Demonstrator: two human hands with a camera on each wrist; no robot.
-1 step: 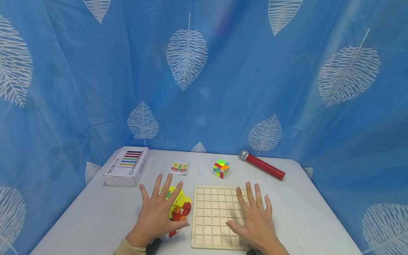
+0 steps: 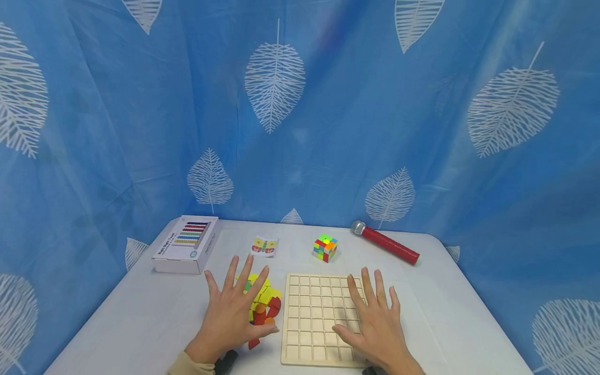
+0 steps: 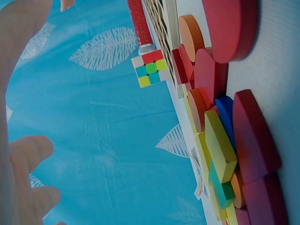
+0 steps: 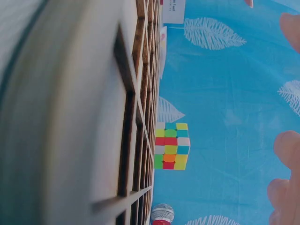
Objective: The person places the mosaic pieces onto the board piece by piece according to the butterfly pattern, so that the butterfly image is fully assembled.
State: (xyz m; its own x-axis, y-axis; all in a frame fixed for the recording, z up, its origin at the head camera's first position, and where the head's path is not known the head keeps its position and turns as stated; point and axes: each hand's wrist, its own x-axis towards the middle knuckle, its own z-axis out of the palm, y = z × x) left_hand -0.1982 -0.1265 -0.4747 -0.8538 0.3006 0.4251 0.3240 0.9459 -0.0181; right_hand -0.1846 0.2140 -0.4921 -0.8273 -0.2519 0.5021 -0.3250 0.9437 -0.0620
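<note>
My left hand [image 2: 229, 320] is spread flat, palm down, above a heap of coloured wooden pieces [image 2: 266, 296]. In the left wrist view the heap shows red, yellow, orange, green and blue blocks [image 3: 220, 145], some with curved edges, and a gap lies between them and the fingers. Fingers spread, my right hand [image 2: 379, 330] hovers over the right side of a square wooden grid board [image 2: 306, 325]. Its raised dividers [image 4: 127, 140] show close up in the right wrist view. Neither hand holds anything.
Behind the heap lies a small card [image 2: 264, 247] printed with a coloured-block pattern. A puzzle cube [image 2: 325, 248] sits beyond the board. A red microphone [image 2: 389, 246] lies at the back right, and a white box [image 2: 185, 245] stands at the back left.
</note>
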